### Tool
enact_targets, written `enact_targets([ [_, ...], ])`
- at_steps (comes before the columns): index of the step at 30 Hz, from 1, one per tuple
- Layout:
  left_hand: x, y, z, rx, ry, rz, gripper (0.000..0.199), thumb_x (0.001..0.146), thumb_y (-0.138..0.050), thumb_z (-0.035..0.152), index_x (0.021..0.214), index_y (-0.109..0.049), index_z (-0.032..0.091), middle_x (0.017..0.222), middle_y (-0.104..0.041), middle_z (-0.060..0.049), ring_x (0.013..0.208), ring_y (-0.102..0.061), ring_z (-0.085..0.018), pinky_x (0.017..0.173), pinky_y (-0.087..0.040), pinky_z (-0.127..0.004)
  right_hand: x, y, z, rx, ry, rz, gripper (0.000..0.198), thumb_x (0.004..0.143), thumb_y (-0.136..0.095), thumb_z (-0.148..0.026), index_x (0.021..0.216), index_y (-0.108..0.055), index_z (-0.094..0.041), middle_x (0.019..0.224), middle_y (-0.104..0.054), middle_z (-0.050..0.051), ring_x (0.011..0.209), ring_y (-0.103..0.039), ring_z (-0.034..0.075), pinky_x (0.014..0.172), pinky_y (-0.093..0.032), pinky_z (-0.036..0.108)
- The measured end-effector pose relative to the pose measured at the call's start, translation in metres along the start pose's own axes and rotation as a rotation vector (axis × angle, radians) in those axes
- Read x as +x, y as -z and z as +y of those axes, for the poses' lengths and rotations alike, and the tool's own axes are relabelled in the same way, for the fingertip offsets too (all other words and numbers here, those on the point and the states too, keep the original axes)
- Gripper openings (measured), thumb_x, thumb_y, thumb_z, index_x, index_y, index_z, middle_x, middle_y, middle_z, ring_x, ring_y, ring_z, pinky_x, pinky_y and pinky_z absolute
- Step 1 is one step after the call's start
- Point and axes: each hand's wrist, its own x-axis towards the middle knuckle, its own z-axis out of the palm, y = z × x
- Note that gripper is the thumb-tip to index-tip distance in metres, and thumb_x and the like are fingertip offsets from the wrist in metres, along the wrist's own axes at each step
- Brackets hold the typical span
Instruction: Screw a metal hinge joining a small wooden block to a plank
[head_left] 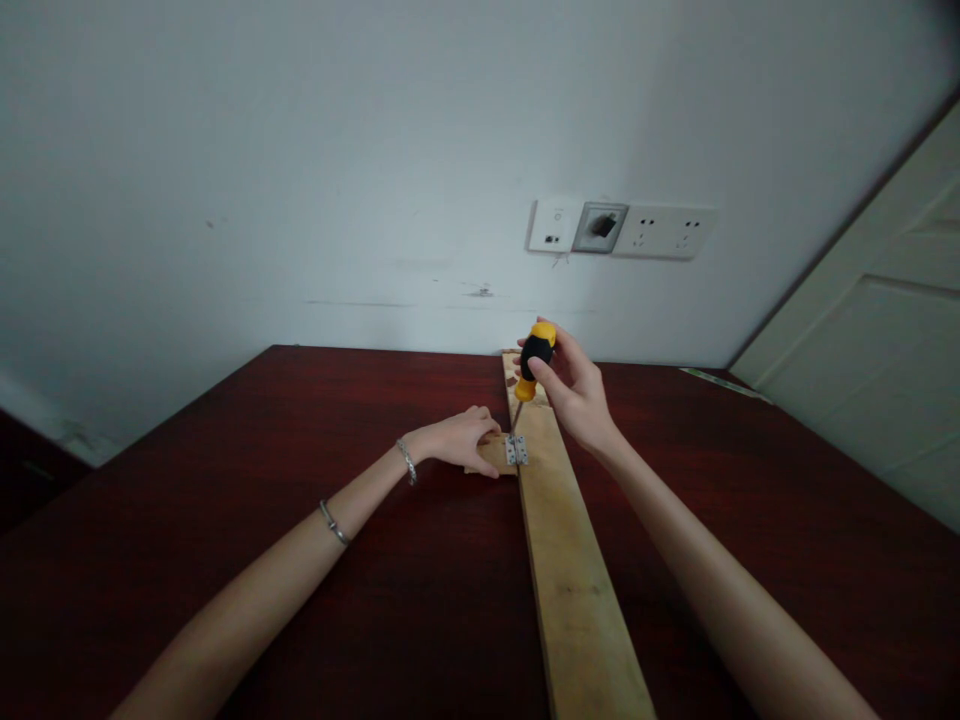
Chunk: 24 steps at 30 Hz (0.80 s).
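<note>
My right hand point(580, 390) is closed around a yellow-and-black screwdriver point(538, 352), which it holds tilted with the shaft pointing down. The screwdriver's tip meets the upper part of a small silver hinge point(516, 450). That hinge lies across the seam between a long wooden plank point(574, 550) and a short wooden block point(491, 458) on its left. With thumb and fingers, my left hand point(463, 440) grips the short block from its left side. Any screw under the tip is too small to make out.
Everything lies on a dark red wooden table point(375, 560) pushed against a white wall point(337, 150). A row of sockets point(664, 232) is set in the wall. A pale strip point(724, 384) lies at the table's far right, near a white panelled door point(885, 330).
</note>
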Motion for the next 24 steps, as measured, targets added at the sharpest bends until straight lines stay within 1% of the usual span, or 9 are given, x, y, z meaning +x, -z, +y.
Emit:
enact_targets([
  [3,0.000,0.001,0.000,-0.006,0.000,-0.008,0.060,0.066,-0.072,0.054,0.111,-0.057,0.017,0.102,-0.048,-0.006,0.094,-0.046,-0.022,0.080,-0.039,-0.030,0.001,-0.002,-0.002,0.038,-0.001,-0.010,0.039,0.082,-0.063,-0.035,0.118,-0.050,-0.027,0.116,-0.061,0.007,0.104,-0.063,0.022,0.092,-0.053,0.042],
  [5,-0.001,0.001,0.000,-0.007,0.000,-0.007,0.060,0.066,-0.072,0.054,0.111,-0.057,0.017,0.103,-0.048,-0.006,0.094,-0.046,-0.022,0.080,-0.039,-0.031,0.002,-0.004,-0.003,0.064,0.001,-0.003,0.037,0.080,-0.065,-0.033,0.112,-0.047,-0.027,0.115,-0.060,0.007,0.104,-0.063,0.021,0.092,-0.053,0.043],
  [8,-0.001,0.001,0.000,-0.015,0.000,0.001,0.059,0.065,-0.072,0.053,0.110,-0.058,0.018,0.103,-0.048,-0.006,0.095,-0.046,-0.022,0.080,-0.040,-0.031,0.003,-0.006,-0.004,0.071,0.017,0.024,0.040,0.077,-0.067,-0.028,0.108,-0.042,-0.028,0.108,-0.060,0.005,0.101,-0.062,0.020,0.088,-0.054,0.042],
  [11,-0.001,0.001,0.001,-0.032,0.003,0.005,0.059,0.066,-0.073,0.052,0.111,-0.057,0.017,0.103,-0.047,-0.006,0.094,-0.046,-0.022,0.081,-0.040,-0.031,0.003,-0.008,-0.004,0.041,0.030,0.030,0.042,0.079,-0.065,-0.029,0.114,-0.043,-0.029,0.102,-0.057,0.003,0.090,-0.061,0.017,0.082,-0.055,0.039],
  [14,-0.001,0.000,0.001,-0.050,0.016,0.002,0.060,0.065,-0.074,0.049,0.112,-0.056,0.016,0.103,-0.046,-0.006,0.095,-0.046,-0.022,0.083,-0.040,-0.031,0.002,-0.009,-0.003,0.039,0.000,0.009,0.044,0.084,-0.057,-0.033,0.125,-0.040,-0.030,0.104,-0.056,0.004,0.083,-0.058,0.016,0.079,-0.055,0.038],
  [20,-0.001,-0.001,0.002,-0.078,0.042,-0.001,0.060,0.064,-0.074,0.047,0.113,-0.055,0.017,0.105,-0.045,-0.006,0.097,-0.046,-0.022,0.085,-0.040,-0.030,0.001,-0.007,0.006,0.121,-0.074,-0.058,0.051,0.088,-0.044,-0.036,0.138,-0.033,-0.034,0.114,-0.057,0.005,0.091,-0.060,0.020,0.085,-0.053,0.044],
  [22,-0.001,-0.001,0.001,-0.077,0.037,-0.005,0.060,0.065,-0.074,0.047,0.113,-0.055,0.017,0.105,-0.045,-0.005,0.098,-0.046,-0.022,0.086,-0.040,-0.031,0.001,-0.006,0.007,0.102,-0.073,-0.068,0.050,0.088,-0.043,-0.036,0.137,-0.034,-0.034,0.116,-0.057,0.005,0.093,-0.060,0.020,0.087,-0.052,0.045],
  [24,-0.001,-0.002,0.001,-0.069,0.025,-0.004,0.058,0.065,-0.073,0.047,0.112,-0.055,0.017,0.105,-0.045,-0.005,0.098,-0.046,-0.022,0.086,-0.040,-0.031,0.002,-0.006,0.006,0.081,-0.054,-0.061,0.045,0.088,-0.047,-0.037,0.132,-0.039,-0.033,0.116,-0.058,0.005,0.094,-0.060,0.020,0.089,-0.052,0.044],
])
